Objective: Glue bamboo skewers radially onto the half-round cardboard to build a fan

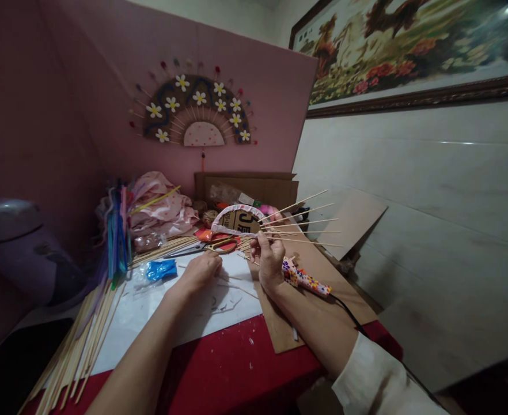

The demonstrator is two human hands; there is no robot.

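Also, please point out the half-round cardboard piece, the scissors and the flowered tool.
Half-round cardboard piece (235, 221), head view: printed face.
Scissors (194, 248), head view: blade.
Flowered tool (309, 281), head view: patterned body.

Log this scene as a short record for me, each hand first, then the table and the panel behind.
Right hand: holding a half-round piece with thin sticks fanning out
Left hand: near the scissors; grip unclear
White sheet: under a blue packet
Cardboard: under a flowered tool with a cord
Pink panel: bears a flower-decorated fan
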